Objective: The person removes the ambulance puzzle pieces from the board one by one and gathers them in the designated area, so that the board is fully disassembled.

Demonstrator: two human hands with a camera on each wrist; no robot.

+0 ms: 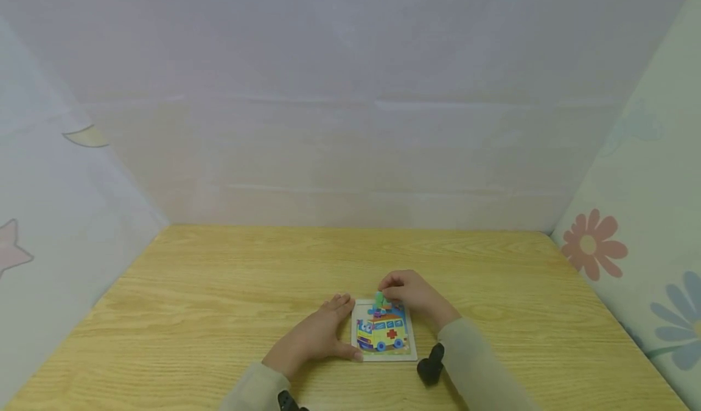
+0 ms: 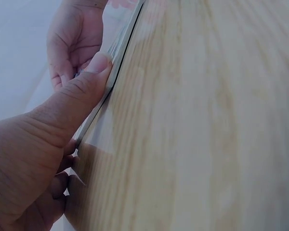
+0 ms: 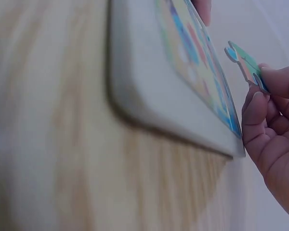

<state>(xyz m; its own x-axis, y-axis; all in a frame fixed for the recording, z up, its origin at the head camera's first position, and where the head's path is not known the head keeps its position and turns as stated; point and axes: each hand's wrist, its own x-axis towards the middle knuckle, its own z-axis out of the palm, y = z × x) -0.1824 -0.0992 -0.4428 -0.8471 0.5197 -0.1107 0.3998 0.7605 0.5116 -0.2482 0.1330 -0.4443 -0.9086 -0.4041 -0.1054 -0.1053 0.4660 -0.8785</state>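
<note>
A jigsaw puzzle in a white-rimmed tray (image 1: 411,357) lies flat on the table, its picture a yellow ambulance (image 1: 390,333) with a red cross. My right hand (image 1: 412,290) is over the tray's far edge and pinches a puzzle piece (image 1: 380,300) between thumb and fingers. In the right wrist view this piece (image 3: 248,64), green, orange and blue, is tilted above the picture. My left hand (image 1: 323,332) spans the tray's left side, fingers stretched towards the far corner. Its thumb (image 2: 82,89) presses on the near rim.
The wooden table (image 1: 230,277) reaches back to a pale cloth wall (image 1: 350,125). Side cloths with printed flowers (image 1: 594,243) and a star (image 1: 11,246) stand left and right. A black wrist device (image 1: 431,365) is on the right sleeve.
</note>
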